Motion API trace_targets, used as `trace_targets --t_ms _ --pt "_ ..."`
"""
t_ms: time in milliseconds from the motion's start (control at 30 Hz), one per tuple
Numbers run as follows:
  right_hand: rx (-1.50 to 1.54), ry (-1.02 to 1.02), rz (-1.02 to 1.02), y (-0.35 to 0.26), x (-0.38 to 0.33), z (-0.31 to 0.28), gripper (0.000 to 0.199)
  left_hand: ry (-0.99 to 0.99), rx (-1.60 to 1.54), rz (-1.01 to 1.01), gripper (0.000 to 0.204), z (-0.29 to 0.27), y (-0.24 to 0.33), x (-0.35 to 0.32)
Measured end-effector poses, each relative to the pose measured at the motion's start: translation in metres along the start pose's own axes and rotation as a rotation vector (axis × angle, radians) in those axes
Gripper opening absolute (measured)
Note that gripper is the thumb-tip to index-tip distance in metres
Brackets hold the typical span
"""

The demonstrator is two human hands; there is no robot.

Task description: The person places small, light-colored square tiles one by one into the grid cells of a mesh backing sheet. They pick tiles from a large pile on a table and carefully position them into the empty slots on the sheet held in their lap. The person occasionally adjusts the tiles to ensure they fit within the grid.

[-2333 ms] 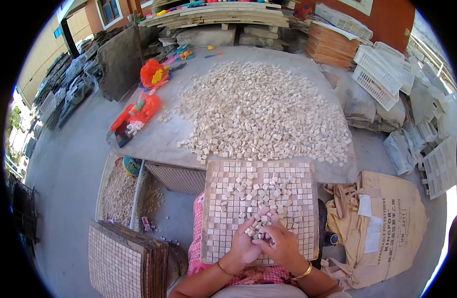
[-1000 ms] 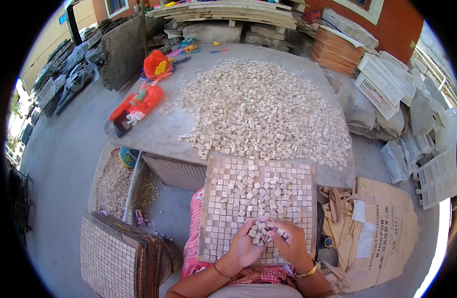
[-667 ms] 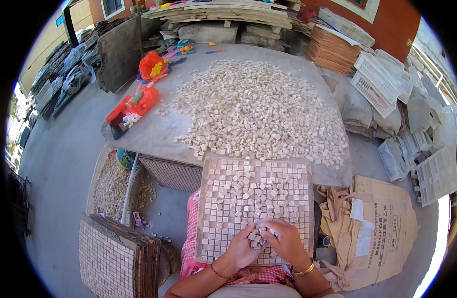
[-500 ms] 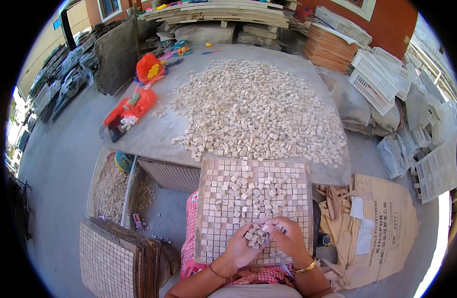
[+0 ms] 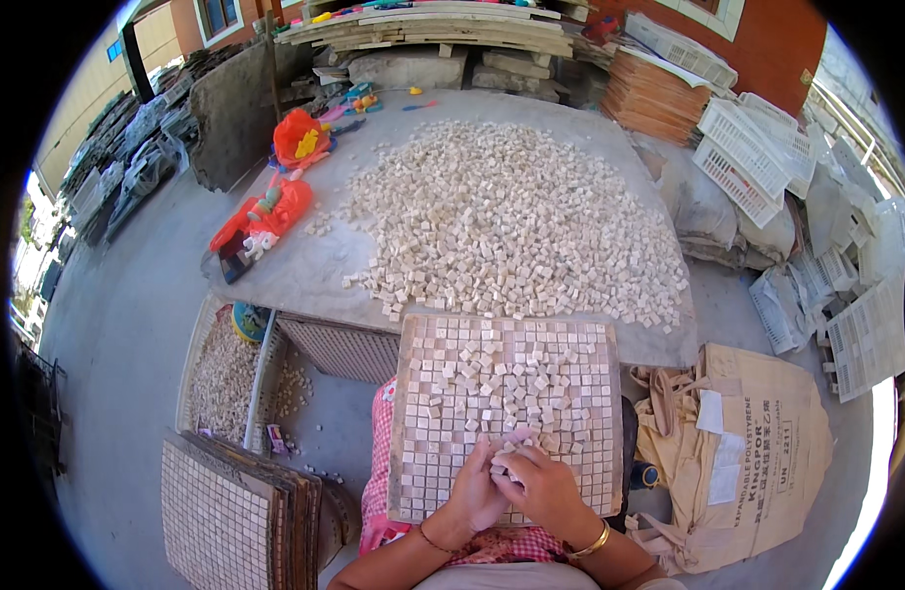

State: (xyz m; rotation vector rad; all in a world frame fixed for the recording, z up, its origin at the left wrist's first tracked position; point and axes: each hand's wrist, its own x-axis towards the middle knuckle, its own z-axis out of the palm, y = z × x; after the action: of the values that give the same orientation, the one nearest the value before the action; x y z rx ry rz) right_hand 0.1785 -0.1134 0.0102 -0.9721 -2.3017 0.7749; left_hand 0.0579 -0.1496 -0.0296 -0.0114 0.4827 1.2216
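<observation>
A square grid board [image 5: 410,413] rests on my lap, with small pale stone mosaic tiles set in many of its cells. Loose tiles [image 5: 516,379] lie heaped over its middle. Near the board's front edge, my left hand [image 5: 477,492] is cupped around a few stone tiles [image 5: 507,462]. My right hand [image 5: 551,492] is closed over the same tiles, its fingers touching the left palm. Both hands partly hide the tiles between them.
Ahead, a large pile of tiles [image 5: 512,216] covers a grey table [image 5: 305,261]. Red plastic bags [image 5: 290,202] lie at its left. Filled boards [image 5: 216,511] and a white crate of tiles [image 5: 187,393] stand at left. A brown sack [image 5: 767,462] lies at right.
My right hand has moved left and down over my left palm, and its fingers now cover more of the tiles. Fewer of the held tiles show than before.
</observation>
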Motion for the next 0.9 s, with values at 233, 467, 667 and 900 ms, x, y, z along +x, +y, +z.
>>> trace_targets --t_ms 233,467,667,900 --pt "1.688 -0.052 0.453 0.020 0.002 -0.034 0.023 0.060 -0.035 -0.020 0.063 0.014 0.003 -0.002" --pt "0.158 0.031 -0.175 0.024 0.013 -0.030 0.020 0.166 -0.024 -0.076 0.062 0.010 0.000 0.000" --pt "0.225 -0.121 -0.095 0.023 0.023 -0.028 0.022 0.181 0.070 -0.097 0.062 0.024 0.009 -0.009" --pt "1.596 -0.118 0.300 0.029 0.013 -0.035 0.020 0.031 -0.064 -0.042 0.062 0.009 0.011 -0.001"
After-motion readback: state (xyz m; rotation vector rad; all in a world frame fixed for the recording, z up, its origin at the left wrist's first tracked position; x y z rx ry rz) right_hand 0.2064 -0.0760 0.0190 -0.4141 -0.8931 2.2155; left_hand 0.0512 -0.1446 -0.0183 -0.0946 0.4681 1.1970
